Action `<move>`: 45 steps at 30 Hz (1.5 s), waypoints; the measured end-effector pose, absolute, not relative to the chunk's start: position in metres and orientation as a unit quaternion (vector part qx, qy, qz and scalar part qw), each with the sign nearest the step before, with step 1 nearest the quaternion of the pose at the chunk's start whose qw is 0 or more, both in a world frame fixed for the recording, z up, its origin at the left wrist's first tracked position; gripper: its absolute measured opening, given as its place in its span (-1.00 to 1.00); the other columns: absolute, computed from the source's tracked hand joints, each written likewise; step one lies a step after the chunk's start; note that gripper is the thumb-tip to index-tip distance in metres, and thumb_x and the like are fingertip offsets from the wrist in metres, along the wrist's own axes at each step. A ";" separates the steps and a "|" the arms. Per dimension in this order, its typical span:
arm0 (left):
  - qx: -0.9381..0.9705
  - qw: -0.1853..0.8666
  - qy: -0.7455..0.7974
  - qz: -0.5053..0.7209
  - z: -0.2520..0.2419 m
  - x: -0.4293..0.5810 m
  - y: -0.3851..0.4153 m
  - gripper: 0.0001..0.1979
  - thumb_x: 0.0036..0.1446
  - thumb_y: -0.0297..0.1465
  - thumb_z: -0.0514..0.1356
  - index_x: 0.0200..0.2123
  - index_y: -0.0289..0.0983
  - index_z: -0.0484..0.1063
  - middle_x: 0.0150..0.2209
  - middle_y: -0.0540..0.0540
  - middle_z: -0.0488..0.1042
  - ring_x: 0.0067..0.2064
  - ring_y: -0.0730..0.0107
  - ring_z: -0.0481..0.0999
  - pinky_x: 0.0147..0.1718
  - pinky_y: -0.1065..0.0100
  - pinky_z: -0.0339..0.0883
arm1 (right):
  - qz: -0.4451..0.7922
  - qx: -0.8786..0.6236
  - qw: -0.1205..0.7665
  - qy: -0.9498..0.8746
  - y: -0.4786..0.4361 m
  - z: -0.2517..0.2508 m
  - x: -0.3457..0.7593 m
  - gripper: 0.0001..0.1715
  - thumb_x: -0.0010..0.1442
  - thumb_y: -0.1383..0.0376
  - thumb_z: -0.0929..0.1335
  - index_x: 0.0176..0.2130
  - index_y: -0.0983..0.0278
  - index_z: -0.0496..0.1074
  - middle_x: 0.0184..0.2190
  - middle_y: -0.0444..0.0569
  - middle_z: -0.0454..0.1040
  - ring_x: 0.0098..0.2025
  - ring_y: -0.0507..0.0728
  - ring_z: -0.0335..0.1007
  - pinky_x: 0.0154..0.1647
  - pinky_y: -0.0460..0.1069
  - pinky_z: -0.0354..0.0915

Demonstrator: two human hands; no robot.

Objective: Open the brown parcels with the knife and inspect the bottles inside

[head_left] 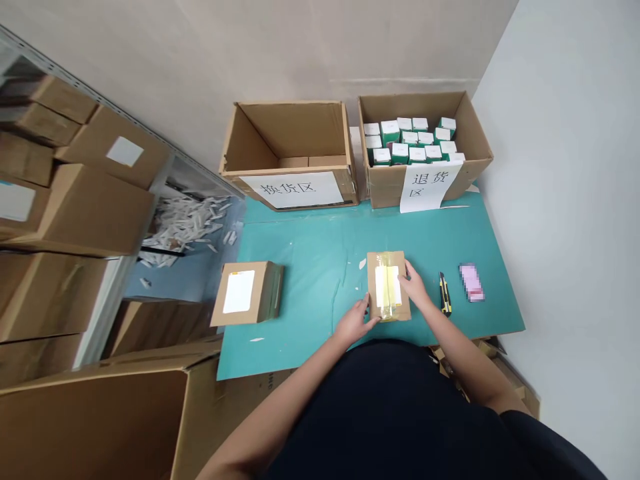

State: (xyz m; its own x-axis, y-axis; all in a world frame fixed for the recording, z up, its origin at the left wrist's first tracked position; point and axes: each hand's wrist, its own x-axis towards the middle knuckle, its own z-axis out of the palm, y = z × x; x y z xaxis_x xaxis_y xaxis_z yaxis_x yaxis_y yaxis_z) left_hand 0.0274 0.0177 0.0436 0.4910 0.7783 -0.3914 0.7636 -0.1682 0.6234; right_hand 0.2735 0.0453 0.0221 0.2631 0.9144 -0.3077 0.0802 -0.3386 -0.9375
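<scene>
Where the left hand (pixel 354 321) and the right hand (pixel 413 283) meet on the near half of a teal cutting mat (pixel 300 233), a cardboard parcel (pixel 389 287) lies flat, banded with yellowish clear tape over a white label. The left hand's fingers curl against its near left corner, while the right hand's fingers spread over its right edge. Both hands are touching it, though I can't tell how firmly they're gripping. Just right of the parcel lies a yellow-and-black utility knife (pixel 445 293), and beyond that a pink item (pixel 471 282), too blurred to make out. To the left, well apart, sits a second cardboard box (pixel 247 293) with a white label on top. Along the mat's far edge stand two open cartons, each with a white paper sign in Chinese: the left carton (pixel 295 130) holds a few brown pieces at the bottom, and the right carton (pixel 413 110) is packed with small white-and-green boxes (pixel 410 140). Farther left, shelves carry stacked cartons (pixel 85 200) — and a heap of white scraps (pixel 183 223).
</scene>
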 end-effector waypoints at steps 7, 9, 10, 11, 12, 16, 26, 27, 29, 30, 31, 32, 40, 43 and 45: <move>0.763 0.355 0.535 0.074 0.055 0.026 0.044 -0.57 0.33 -0.17 0.10 0.20 -0.15 0.42 0.06 -0.15 0.55 -0.01 0.17 0.58 -0.03 0.21 0.49 | 0.482 -0.660 0.395 -0.420 0.066 0.017 0.282 -0.27 0.10 0.22 0.43 0.26 0.08 0.39 0.28 -0.06 0.40 0.29 0.28 0.32 0.30 0.20 0.26; 0.766 0.319 0.549 0.102 0.063 0.028 0.071 -0.57 0.34 -0.19 0.09 0.21 -0.15 0.41 0.13 -0.15 0.51 0.07 0.14 0.55 0.04 0.19 0.46 | 0.466 -0.678 0.409 -0.394 0.047 0.016 0.286 -0.29 0.14 0.13 0.41 0.27 0.10 0.38 0.28 -0.01 0.40 0.28 0.28 0.32 0.26 0.20 0.30; 0.771 0.305 0.548 0.113 0.066 0.030 0.086 -0.56 0.34 -0.20 0.10 0.22 -0.17 0.40 0.15 -0.16 0.49 0.12 0.12 0.51 0.09 0.18 0.43 | 0.449 -0.695 0.416 -0.377 0.032 0.015 0.289 -0.30 0.15 0.08 0.40 0.26 0.12 0.39 0.26 0.03 0.41 0.27 0.29 0.33 0.25 0.21 0.30; 0.778 0.293 0.543 0.118 0.069 0.034 0.102 -0.55 0.33 -0.22 0.12 0.23 -0.20 0.39 0.17 -0.18 0.48 0.17 0.11 0.47 0.13 0.16 0.40 | 0.434 -0.710 0.422 -0.359 0.016 0.013 0.292 -0.30 0.16 0.04 0.38 0.25 0.15 0.39 0.24 0.07 0.43 0.25 0.30 0.36 0.24 0.22 0.31; 0.786 0.287 0.535 0.119 0.072 0.038 0.118 -0.53 0.32 -0.23 0.12 0.25 -0.21 0.36 0.20 -0.19 0.45 0.21 0.10 0.44 0.16 0.16 0.37 | 0.425 -0.723 0.427 -0.338 -0.003 0.011 0.294 -0.30 0.16 0.01 0.38 0.22 0.18 0.41 0.19 0.10 0.47 0.21 0.31 0.40 0.22 0.22 0.33; 0.814 0.301 0.492 0.071 0.074 0.063 0.165 -0.45 0.28 -0.28 0.17 0.30 -0.27 0.29 0.27 -0.23 0.38 0.27 0.08 0.36 0.23 0.17 0.27 | 0.472 -0.756 0.419 -0.172 -0.074 0.001 0.291 -0.31 0.13 -0.09 0.38 0.14 0.19 0.46 -0.04 0.13 0.58 -0.08 0.34 0.58 -0.13 0.23 0.54; 0.779 0.282 0.559 -0.026 0.064 0.054 0.126 -0.33 0.26 -0.21 0.16 0.37 -0.28 0.13 0.09 -0.32 0.49 0.04 0.00 0.54 -0.04 0.17 0.38 | 0.484 -0.697 0.506 -0.156 -0.050 0.004 0.279 -0.20 0.10 -0.04 0.42 0.25 0.18 0.31 0.11 0.10 0.54 0.15 0.32 0.48 0.12 0.23 0.44; 0.768 0.293 0.568 -0.035 0.063 0.046 0.115 -0.27 0.25 -0.19 0.17 0.40 -0.26 0.06 0.10 -0.32 0.49 0.01 0.01 0.56 -0.07 0.19 0.38 | 0.474 -0.698 0.506 -0.178 -0.041 0.004 0.285 -0.18 0.10 -0.03 0.42 0.27 0.19 0.30 0.13 0.11 0.53 0.17 0.32 0.46 0.16 0.23 0.40; 0.748 0.317 0.580 -0.052 0.059 0.031 0.091 -0.19 0.23 -0.13 0.20 0.43 -0.24 -0.02 0.13 -0.33 0.48 -0.03 0.02 0.58 -0.14 0.21 0.39 | 0.465 -0.699 0.498 -0.218 -0.024 0.005 0.297 -0.18 0.11 -0.03 0.41 0.27 0.21 0.31 0.16 0.11 0.51 0.20 0.30 0.43 0.23 0.22 0.33; 0.739 0.326 0.586 -0.056 0.057 0.026 0.079 -0.17 0.23 -0.11 0.20 0.43 -0.24 -0.05 0.13 -0.33 0.48 -0.04 0.02 0.59 -0.16 0.22 0.39 | 0.468 -0.697 0.489 -0.235 -0.016 0.005 0.302 -0.20 0.12 -0.03 0.40 0.26 0.21 0.34 0.17 0.11 0.50 0.21 0.29 0.43 0.25 0.21 0.31; 0.730 0.332 0.594 -0.059 0.055 0.022 0.068 -0.16 0.23 -0.10 0.19 0.44 -0.24 -0.07 0.13 -0.33 0.49 -0.04 0.02 0.59 -0.18 0.23 0.39 | 0.474 -0.694 0.480 -0.252 -0.009 0.005 0.307 -0.23 0.13 -0.04 0.39 0.24 0.20 0.37 0.18 0.09 0.50 0.21 0.29 0.42 0.25 0.20 0.31; 0.721 0.334 0.605 -0.059 0.054 0.020 0.057 -0.16 0.24 -0.09 0.18 0.44 -0.25 -0.09 0.11 -0.32 0.51 -0.04 0.02 0.59 -0.18 0.23 0.39 | 0.481 -0.689 0.472 -0.266 -0.003 0.004 0.311 -0.27 0.13 -0.04 0.39 0.21 0.19 0.41 0.18 0.08 0.51 0.21 0.28 0.42 0.25 0.19 0.31; 0.775 0.221 0.592 0.006 0.063 0.022 0.042 -0.15 0.20 -0.14 0.25 0.43 -0.30 -0.01 0.25 -0.42 0.34 0.23 -0.16 0.39 0.12 0.02 0.33 | 0.414 -0.747 0.425 -0.299 -0.016 -0.012 0.340 -0.30 0.24 -0.10 0.26 0.16 0.26 0.45 0.14 0.15 0.51 0.18 0.28 0.42 0.18 0.15 0.33; 0.834 0.208 0.511 0.016 0.064 0.029 0.053 -0.23 0.17 -0.23 0.29 0.39 -0.20 0.10 0.36 -0.36 0.21 0.37 -0.18 0.21 0.30 -0.07 0.13 | 0.311 -0.817 0.382 -0.299 -0.048 -0.031 0.356 -0.30 0.28 -0.04 0.21 0.19 0.33 0.41 0.13 0.23 0.49 0.16 0.30 0.40 0.17 0.18 0.30; 0.856 0.213 0.471 0.007 0.063 0.037 0.058 -0.25 0.18 -0.24 0.29 0.39 -0.14 0.12 0.38 -0.31 0.19 0.40 -0.16 0.15 0.35 -0.12 0.03 | 0.259 -0.862 0.320 -0.296 -0.068 -0.045 0.364 -0.32 0.27 0.02 0.22 0.19 0.36 0.40 0.11 0.28 0.48 0.16 0.36 0.37 0.17 0.21 0.27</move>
